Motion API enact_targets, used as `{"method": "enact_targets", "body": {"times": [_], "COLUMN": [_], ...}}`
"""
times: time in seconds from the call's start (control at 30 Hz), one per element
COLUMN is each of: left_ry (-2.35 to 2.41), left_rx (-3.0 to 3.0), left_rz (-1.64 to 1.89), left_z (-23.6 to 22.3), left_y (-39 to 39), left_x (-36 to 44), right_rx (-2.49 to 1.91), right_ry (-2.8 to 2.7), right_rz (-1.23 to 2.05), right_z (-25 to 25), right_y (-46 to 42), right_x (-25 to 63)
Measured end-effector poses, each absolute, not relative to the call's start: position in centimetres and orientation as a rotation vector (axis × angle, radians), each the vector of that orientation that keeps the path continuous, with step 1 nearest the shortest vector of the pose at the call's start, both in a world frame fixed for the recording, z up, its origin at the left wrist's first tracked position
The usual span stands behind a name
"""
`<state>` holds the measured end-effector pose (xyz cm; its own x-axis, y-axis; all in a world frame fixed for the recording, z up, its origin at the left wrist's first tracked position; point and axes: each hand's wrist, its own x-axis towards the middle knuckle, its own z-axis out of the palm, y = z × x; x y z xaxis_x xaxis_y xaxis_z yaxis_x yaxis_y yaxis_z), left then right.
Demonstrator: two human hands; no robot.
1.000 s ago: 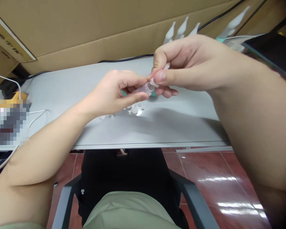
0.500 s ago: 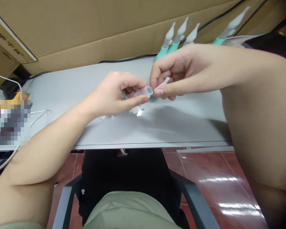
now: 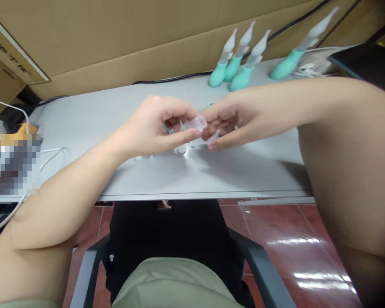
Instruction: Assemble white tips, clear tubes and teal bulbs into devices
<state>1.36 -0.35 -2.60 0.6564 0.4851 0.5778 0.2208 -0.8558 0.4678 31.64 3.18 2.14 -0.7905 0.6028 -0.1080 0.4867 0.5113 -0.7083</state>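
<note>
Between the thumb and fingers of my left hand point(image 3: 167, 124) is a clear plastic tube point(image 3: 194, 123), its open round end turned to the right. Right beside that end, my right hand point(image 3: 229, 124) pinches a small translucent nozzle tip point(image 3: 214, 137) that narrows upward. The tip is apart from the tube's mouth and partly hidden by my thumb. Small white round pieces point(image 3: 181, 149) lie on the table below my left hand. A bit of teal shows behind my left fingers, and another small teal piece point(image 3: 211, 104) lies behind my right hand; their shapes are mostly covered.
Several teal bulb aspirators with white tips point(image 3: 241, 78) stand or lean at the back of the grey table point(image 3: 83, 124). Cardboard point(image 3: 115, 38) rises behind them, with a black cable point(image 3: 179, 78) along its foot. A dark flat object point(image 3: 365, 64) lies at the back right.
My right hand has moved down with the nozzle tip, from beside the tube's mouth to slightly below it, uncovering the aspirator bulbs behind. My left hand and the tube have hardly moved.
</note>
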Motion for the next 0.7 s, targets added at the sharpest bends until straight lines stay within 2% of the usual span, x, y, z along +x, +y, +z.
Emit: {"method": "enact_targets", "body": {"times": [0.17, 0.37, 0.7], "left_ry": [0.612, 0.632, 0.661], "left_rx": [2.535, 2.586, 2.599], "left_rz": [0.934, 0.894, 0.85], "left_z": [-2.6, -2.3, -2.1], "left_y": [-0.3, -0.7, -0.4], "left_x": [1.5, 1.6, 1.9], "right_rx": [-1.07, -0.903, -0.964], "right_ry": [-2.784, -2.848, -2.903], "right_rz": [1.159, 1.117, 1.031], "right_z": [2.1, 1.3, 1.0], "right_y": [2.9, 3.3, 3.5], "right_x": [31.1, 31.3, 30.9]}}
